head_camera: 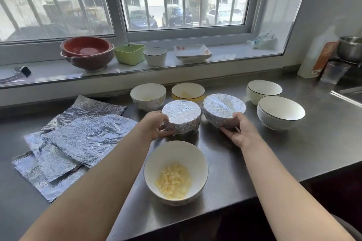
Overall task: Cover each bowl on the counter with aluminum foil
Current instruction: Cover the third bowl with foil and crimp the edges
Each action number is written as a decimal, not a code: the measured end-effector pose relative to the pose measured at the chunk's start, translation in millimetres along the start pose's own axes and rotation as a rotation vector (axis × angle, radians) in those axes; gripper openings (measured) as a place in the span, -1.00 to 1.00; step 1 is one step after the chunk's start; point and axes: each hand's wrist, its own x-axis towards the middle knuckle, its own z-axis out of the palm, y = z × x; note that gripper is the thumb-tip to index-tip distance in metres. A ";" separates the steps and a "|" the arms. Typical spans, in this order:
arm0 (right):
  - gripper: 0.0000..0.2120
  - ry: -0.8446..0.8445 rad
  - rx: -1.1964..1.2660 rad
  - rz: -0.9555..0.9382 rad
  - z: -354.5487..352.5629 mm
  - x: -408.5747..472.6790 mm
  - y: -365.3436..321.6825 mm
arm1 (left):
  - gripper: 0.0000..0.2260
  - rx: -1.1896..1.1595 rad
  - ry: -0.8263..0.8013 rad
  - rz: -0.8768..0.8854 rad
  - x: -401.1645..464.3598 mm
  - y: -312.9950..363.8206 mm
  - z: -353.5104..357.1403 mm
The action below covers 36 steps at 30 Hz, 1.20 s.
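Two foil-covered bowls stand mid-counter. My left hand (154, 124) grips the left covered bowl (182, 115) at its left side. My right hand (238, 130) holds the right covered bowl (224, 108), which is tilted, from its near underside. An uncovered white bowl (176, 170) with yellow food pieces sits close to me. Several other uncovered bowls stand around: one (147, 96) and a yellow one (188, 92) behind, and two (263, 91) (280, 112) to the right. Several crinkled foil sheets (78, 139) lie overlapped on the left.
The steel counter (293, 152) ends at a front edge near me. On the windowsill stand red bowls (87, 53), a green container (129, 55), a white bowl (154, 55), square plates (193, 53) and a watch (24, 71). A glass (335, 72) and a pot (350, 47) are far right.
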 end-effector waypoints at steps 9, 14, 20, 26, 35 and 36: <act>-0.57 0.009 0.045 -0.009 0.4 19.7 -18.0 | -0.68 0.001 -0.053 -0.045 11.0 6.1 18.6; -0.54 0.036 -0.092 -0.039 -2.8 13.5 -14.8 | -0.68 0.006 -0.082 -0.073 11.9 6.6 17.9; -0.48 0.015 -0.263 0.051 0.5 -8.8 2.8 | -0.62 0.010 -0.042 -0.080 6.8 6.2 11.9; -0.58 -0.153 -0.282 0.137 28.9 -35.1 27.2 | -0.67 -0.013 -0.047 -0.058 -8.2 3.7 -0.5; -0.82 -0.316 -0.676 0.033 29.7 -91.1 51.9 | -0.78 0.099 -0.053 0.198 -61.7 -22.3 -49.0; -0.81 -0.349 -0.728 0.031 27.4 -98.6 55.6 | -0.78 0.128 -0.054 0.227 -70.4 -29.0 -53.7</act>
